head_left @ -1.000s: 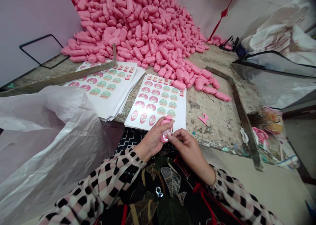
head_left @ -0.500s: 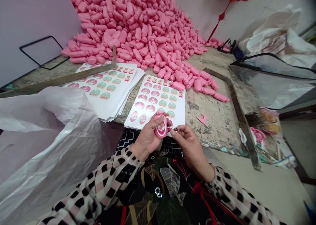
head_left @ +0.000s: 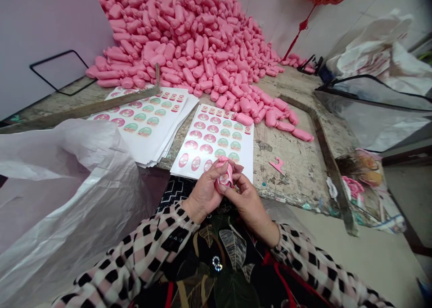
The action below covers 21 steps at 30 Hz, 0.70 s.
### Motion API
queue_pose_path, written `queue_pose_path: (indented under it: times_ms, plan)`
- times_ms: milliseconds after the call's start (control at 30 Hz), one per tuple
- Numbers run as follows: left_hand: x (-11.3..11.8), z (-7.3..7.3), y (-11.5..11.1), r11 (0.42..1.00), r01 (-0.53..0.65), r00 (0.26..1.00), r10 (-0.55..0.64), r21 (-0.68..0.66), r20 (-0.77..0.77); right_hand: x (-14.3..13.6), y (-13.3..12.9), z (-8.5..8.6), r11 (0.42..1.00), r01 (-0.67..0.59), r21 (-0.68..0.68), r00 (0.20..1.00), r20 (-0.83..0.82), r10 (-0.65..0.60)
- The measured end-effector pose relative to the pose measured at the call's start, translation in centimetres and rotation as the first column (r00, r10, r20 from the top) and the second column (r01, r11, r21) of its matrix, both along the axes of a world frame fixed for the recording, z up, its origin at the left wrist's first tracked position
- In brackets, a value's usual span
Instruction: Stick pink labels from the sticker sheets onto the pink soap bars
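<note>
In front of my lap, my left hand (head_left: 204,193) is closed around a small pink plastic bottle (head_left: 223,180) with an oval pink-and-white sticker on its face. My right hand (head_left: 248,202) meets the bottle from the right, thumb against its lower face and fingers curled at its side. A small dark red bit shows by the right fingers; whether it is a loose sticker I cannot make out. Just beyond my hands lies a sticker sheet (head_left: 189,168) with rows of pink and green ovals.
A large heap of pink bottles (head_left: 202,51) fills the back of the worn table (head_left: 286,173). More sticker sheets (head_left: 135,146) lie left under a metal bar (head_left: 81,109). A pink plastic piece (head_left: 276,165) lies at right. Plastic bags stand left (head_left: 101,164) and right (head_left: 378,114).
My right hand has moved left and in, from beside the bottle to contact with it. The bottle has turned slightly and its sticker is now partly covered by my thumb.
</note>
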<state>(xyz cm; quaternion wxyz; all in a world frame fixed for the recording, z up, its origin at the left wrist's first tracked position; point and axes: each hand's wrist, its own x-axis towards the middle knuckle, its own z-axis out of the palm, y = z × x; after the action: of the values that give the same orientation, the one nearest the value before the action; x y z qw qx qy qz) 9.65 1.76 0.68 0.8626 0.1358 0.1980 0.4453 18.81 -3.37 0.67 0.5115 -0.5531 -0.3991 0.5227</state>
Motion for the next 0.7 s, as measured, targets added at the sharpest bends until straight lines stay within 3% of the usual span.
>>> queue_pose_path:
  times_ms: [233,467,600,700]
  plan:
    - [0.3,-0.6,-0.3,0.998,0.061,0.995,-0.059,0.025,-0.076,0.0,0.2,-0.3,0.997,0.031,-0.072,0.998,0.047,-0.028]
    - [0.2,-0.7,-0.3,1.000,0.028,0.994,-0.027,0.012,-0.110,1.0,0.3,0.2,0.999,0.012,0.037,0.997,-0.082,-0.009]
    - [0.4,-0.8,-0.9,0.989,0.073,0.977,-0.044,0.132,-0.207,1.4,0.1,0.1,0.999,0.029,0.029,0.987,-0.159,-0.024]
    - [0.4,-0.8,-1.4,0.950,0.111,0.902,0.027,0.292,-0.431,1.5,0.1,-0.2,0.996,0.093,0.003,0.972,-0.217,-0.090]
